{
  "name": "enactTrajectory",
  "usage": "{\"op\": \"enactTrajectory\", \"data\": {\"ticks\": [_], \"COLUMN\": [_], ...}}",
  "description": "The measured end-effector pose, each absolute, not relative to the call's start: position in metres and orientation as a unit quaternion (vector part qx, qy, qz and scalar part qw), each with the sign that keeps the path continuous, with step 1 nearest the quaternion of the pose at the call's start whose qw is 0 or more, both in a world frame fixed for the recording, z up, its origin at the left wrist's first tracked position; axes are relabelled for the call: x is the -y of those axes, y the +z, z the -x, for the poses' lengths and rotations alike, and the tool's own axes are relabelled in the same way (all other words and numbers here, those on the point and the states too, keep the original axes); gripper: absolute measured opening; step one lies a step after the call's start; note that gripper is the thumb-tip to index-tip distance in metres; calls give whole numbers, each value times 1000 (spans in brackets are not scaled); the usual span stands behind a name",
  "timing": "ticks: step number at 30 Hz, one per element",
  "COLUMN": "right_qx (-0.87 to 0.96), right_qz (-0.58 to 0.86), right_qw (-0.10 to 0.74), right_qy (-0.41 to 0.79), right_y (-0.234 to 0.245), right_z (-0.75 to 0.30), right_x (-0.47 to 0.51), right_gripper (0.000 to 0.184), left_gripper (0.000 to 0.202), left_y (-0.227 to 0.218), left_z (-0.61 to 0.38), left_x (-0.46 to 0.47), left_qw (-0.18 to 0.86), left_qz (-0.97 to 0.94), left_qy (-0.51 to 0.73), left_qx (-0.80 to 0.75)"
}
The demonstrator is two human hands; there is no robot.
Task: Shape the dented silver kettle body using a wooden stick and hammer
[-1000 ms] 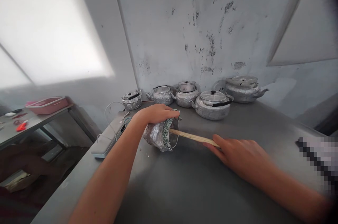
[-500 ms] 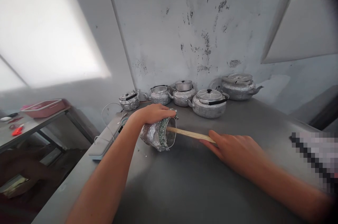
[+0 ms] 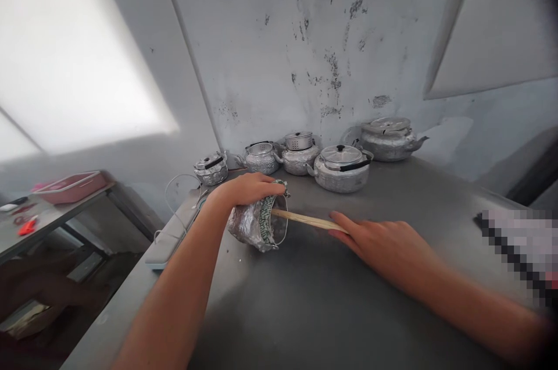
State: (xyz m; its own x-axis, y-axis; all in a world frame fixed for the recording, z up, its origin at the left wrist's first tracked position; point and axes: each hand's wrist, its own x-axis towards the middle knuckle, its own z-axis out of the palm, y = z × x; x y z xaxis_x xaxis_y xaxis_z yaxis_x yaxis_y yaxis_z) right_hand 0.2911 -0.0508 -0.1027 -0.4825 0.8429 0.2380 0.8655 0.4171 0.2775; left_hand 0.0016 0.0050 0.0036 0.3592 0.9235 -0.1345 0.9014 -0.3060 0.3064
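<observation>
A dented silver metal pot (image 3: pixel 248 223) lies tipped on its side over the grey table (image 3: pixel 279 306), its mouth facing right. A green-and-white patterned band (image 3: pixel 265 219) runs around it near the rim. From above, my left hand (image 3: pixel 250 187) is closed over the pot, thumb side along the rim. My right hand (image 3: pixel 375 239) grips a pale wooden stick (image 3: pixel 307 219) near its right end. The stick's other end goes into the pot's mouth, where its tip is hidden.
Several silver kettles, including a lidded one (image 3: pixel 342 169) and a large spouted one (image 3: pixel 387 140), stand along the wall. A white power strip (image 3: pixel 168 242) with cables lies at the left edge. Further left, another table holds a pink basket (image 3: pixel 72 188) and an orange object (image 3: pixel 27 227).
My right hand has come slightly left, towards the pot, with the stick a little deeper in its mouth. My left hand keeps its hold. The whole view has shifted slightly.
</observation>
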Motion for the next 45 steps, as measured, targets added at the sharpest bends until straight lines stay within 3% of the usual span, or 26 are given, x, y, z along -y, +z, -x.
{"op": "enactTrajectory", "data": {"ticks": [5,10,16,20,25,34,45], "right_qx": [858,861,853,836,845,844,837], "right_qz": [465,450,508,543,526,525,538], "right_qw": [62,63,11,4,7,19,15], "right_qy": [-207,-230,-116,-85,-97,-106,-101], "right_y": [-108,-104,-82,-88,-103,-100,-97], "right_z": [-290,-284,-271,-268,-272,-271,-270], "right_x": [48,47,52,51,48,54,54], "right_gripper": [33,35,33,45,51,54,54], "left_gripper": [64,45,48,51,57,47,51], "left_y": [4,5,8,6,4,2,3], "left_z": [-2,-2,-4,-4,-4,-2,-4], "left_x": [-6,-4,0,-1,-3,-4,-2], "left_qw": [157,157,163,171,165,157,158], "left_qz": [-801,-835,-833,-829,-830,-841,-834], "left_qy": [25,13,16,20,24,15,18], "left_qx": [-577,-527,-529,-532,-532,-517,-529]}}
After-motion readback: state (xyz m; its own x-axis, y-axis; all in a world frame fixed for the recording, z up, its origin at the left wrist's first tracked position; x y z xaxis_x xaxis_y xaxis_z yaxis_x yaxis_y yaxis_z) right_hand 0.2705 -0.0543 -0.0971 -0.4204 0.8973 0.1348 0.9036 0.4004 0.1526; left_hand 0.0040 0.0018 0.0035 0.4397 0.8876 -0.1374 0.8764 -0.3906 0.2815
